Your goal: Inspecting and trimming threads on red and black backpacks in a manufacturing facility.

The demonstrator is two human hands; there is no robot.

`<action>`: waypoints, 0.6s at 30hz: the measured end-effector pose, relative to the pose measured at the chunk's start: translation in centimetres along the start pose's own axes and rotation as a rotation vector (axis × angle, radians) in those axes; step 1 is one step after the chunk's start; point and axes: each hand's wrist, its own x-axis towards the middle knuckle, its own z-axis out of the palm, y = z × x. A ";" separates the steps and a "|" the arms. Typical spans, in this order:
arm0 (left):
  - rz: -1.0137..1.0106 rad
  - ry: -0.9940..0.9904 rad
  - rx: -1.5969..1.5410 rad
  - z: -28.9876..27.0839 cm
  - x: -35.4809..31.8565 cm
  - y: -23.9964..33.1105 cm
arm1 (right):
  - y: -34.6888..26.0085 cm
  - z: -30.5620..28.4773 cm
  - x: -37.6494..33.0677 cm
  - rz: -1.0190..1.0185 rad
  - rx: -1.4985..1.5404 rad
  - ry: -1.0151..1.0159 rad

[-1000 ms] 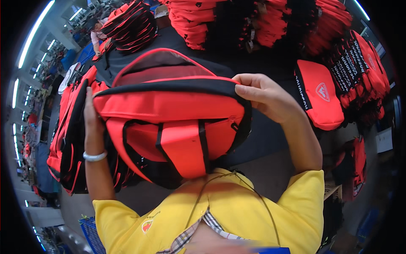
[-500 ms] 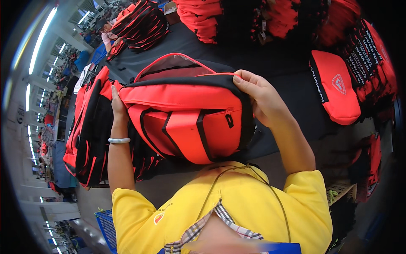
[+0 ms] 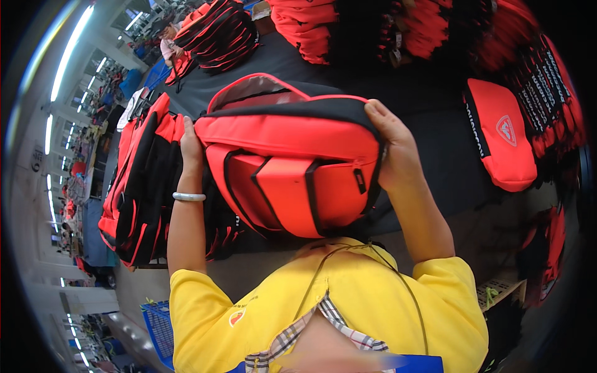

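Between my two hands I hold up a coral-red and black backpack (image 3: 286,180), its front pockets and a short zip facing me. Its top gapes, showing a grey lining. My left hand (image 3: 191,144) presses against the bag's left side, fingers pointing up; part of it is behind the bag's edge. My right hand (image 3: 395,142) grips the upper right corner, thumb on the black edge and the other fingers behind. Just beyond my left hand rises a stack of red and black backpacks (image 3: 138,193).
A dark cloth-covered table (image 3: 435,143) lies under the work. At its right are a red pouch (image 3: 502,133) and a pile of red and black pieces (image 3: 547,93). More bags (image 3: 221,37) are heaped at the far left, near another person (image 3: 169,43). A blue crate (image 3: 158,329) stands low left.
The backpack and both hands have shifted slightly right, and the bag has turned a little. My right hand has wrapped further around its right edge.
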 end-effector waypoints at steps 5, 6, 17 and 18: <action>0.699 -0.074 0.546 4.2 -12.7 3.4 | -2.2 -1.4 0.7 -0.117 -0.083 0.039; 0.749 -0.174 0.600 5.3 -15.1 3.3 | -2.4 -1.6 0.9 -0.122 -0.094 0.038; 0.537 -0.525 1.486 2.7 -18.6 16.4 | -5.1 -3.6 4.7 -0.074 -0.363 -0.084; 0.568 -0.472 1.569 2.3 -20.2 17.7 | -5.2 -3.6 4.7 -0.036 -0.414 -0.157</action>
